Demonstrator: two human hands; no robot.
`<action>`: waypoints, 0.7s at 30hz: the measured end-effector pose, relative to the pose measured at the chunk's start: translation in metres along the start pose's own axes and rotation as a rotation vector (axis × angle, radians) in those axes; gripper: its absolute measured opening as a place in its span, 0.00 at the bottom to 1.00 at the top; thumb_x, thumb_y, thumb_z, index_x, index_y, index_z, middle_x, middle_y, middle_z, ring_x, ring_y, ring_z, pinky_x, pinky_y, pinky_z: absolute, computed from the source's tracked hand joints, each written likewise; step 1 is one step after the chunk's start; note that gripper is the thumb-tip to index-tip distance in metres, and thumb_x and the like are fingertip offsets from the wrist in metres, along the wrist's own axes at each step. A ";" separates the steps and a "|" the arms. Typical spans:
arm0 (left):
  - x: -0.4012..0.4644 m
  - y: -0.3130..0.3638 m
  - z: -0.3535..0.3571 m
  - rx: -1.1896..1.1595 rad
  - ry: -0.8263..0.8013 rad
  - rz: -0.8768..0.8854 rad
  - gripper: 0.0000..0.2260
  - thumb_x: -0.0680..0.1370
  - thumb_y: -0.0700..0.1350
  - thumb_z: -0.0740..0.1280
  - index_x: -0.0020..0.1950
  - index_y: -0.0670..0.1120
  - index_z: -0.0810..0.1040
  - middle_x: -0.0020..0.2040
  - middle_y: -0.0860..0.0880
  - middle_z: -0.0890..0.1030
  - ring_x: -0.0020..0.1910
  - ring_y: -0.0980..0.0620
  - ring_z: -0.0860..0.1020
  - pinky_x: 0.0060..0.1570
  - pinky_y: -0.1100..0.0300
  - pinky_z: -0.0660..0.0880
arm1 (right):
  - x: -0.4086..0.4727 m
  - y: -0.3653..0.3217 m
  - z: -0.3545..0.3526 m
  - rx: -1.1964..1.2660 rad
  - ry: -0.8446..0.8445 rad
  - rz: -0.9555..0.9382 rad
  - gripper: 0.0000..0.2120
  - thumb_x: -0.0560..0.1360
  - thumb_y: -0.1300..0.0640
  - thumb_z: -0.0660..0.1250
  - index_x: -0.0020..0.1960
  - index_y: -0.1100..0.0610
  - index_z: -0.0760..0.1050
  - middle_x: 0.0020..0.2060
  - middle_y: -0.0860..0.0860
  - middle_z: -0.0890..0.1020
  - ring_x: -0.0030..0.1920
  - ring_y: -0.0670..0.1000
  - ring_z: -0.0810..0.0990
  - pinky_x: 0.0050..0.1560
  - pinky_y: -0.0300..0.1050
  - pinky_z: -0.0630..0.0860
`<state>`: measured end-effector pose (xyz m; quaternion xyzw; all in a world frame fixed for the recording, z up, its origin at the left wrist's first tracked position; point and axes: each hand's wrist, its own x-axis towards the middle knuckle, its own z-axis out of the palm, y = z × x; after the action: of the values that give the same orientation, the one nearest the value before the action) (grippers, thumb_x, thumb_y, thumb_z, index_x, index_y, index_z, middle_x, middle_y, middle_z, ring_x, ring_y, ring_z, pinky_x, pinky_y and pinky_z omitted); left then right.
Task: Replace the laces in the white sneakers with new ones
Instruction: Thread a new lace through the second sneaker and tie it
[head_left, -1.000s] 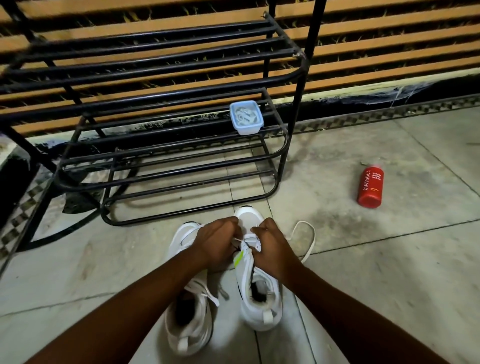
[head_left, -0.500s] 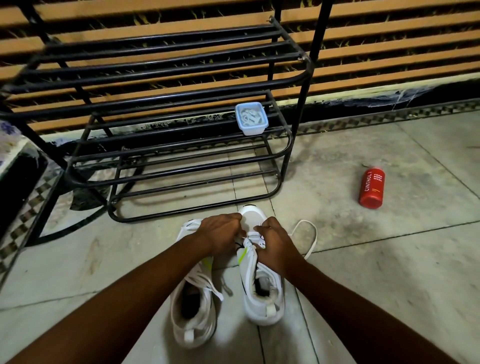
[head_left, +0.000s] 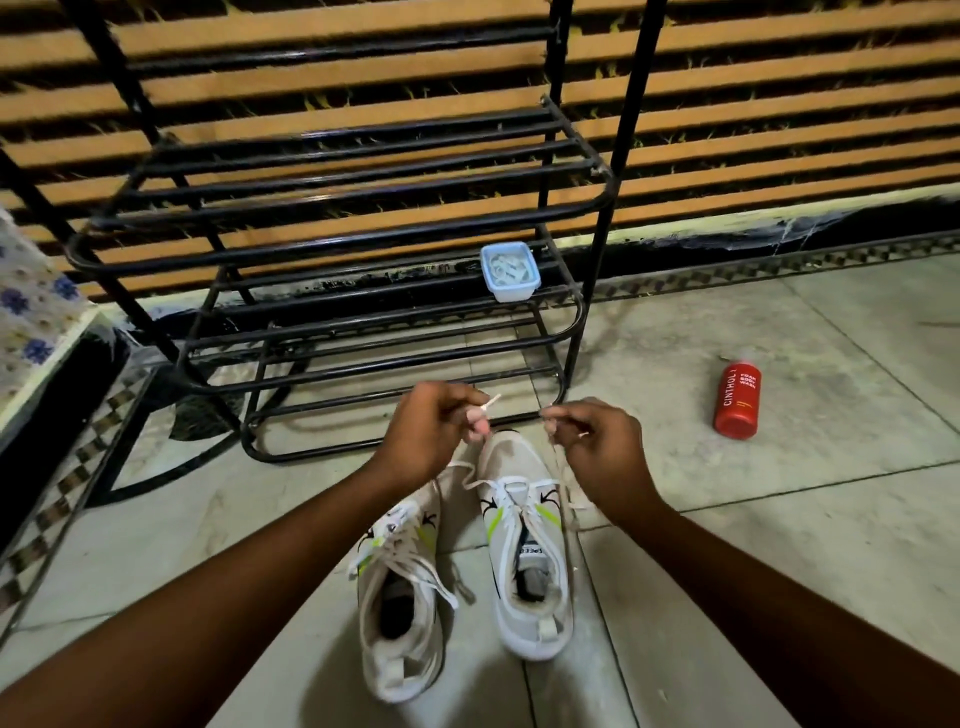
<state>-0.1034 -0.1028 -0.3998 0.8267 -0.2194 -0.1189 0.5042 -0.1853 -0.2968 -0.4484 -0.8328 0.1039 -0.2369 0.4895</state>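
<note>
Left hand: the left hand (head_left: 426, 431) is raised at the centre of the frame, just above the toe of the right-hand sneaker, fingers curled, thumb and forefinger pinching one end of the white lace (head_left: 511, 493) so that its tip pokes up and to the right.
Left forearm: runs from the lower left corner up to the wrist, knuckles turned toward the top of the frame.
Right hand: the right hand (head_left: 597, 441) is level with the left and a little apart from it, fingers curled, fingertips nipping the other end of the lace, which drops down toward the shoe.
Right forearm: enters from the lower right corner, slanting up and left.
Right-hand sneaker: the white sneaker (head_left: 527, 551) with lime flashes lies on the floor tiles in the lower centre, toe toward the rack, the lace crossing its lowest eyelets.
Left-hand sneaker: the second sneaker (head_left: 402, 597), just beside it to the left, is laced, with loose ends over its collar.
Rack: a black metal shoe rack (head_left: 332, 249) fills the upper left and centre.
Box: a small blue-rimmed container (head_left: 510, 273) sits on a lower shelf of the rack; what it holds is too blurred to tell.
Bottle: a red bottle (head_left: 737, 400) lies on the floor at the right, well apart from the shoes.
</note>
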 end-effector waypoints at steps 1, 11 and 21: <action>0.001 0.018 -0.005 -0.108 0.033 0.002 0.08 0.81 0.28 0.64 0.54 0.34 0.82 0.38 0.43 0.83 0.30 0.59 0.78 0.35 0.67 0.74 | 0.008 -0.016 -0.008 0.048 0.019 -0.015 0.12 0.76 0.69 0.69 0.54 0.58 0.85 0.40 0.51 0.85 0.42 0.50 0.84 0.48 0.44 0.80; 0.001 0.182 -0.061 -0.355 0.219 0.216 0.06 0.81 0.41 0.70 0.46 0.45 0.86 0.40 0.51 0.87 0.40 0.55 0.84 0.36 0.67 0.76 | 0.070 -0.192 -0.070 0.334 0.117 -0.275 0.15 0.72 0.68 0.74 0.40 0.47 0.80 0.36 0.44 0.84 0.39 0.44 0.83 0.43 0.39 0.80; -0.017 0.234 -0.091 -0.446 0.227 0.176 0.03 0.79 0.42 0.73 0.48 0.49 0.86 0.47 0.50 0.86 0.49 0.52 0.82 0.46 0.54 0.75 | 0.069 -0.260 -0.094 0.449 0.164 -0.281 0.08 0.73 0.65 0.75 0.49 0.54 0.82 0.41 0.50 0.85 0.44 0.46 0.84 0.44 0.38 0.82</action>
<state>-0.1369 -0.1166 -0.1507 0.6810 -0.2011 -0.0263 0.7036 -0.1875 -0.2667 -0.1647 -0.6877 -0.0282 -0.3863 0.6140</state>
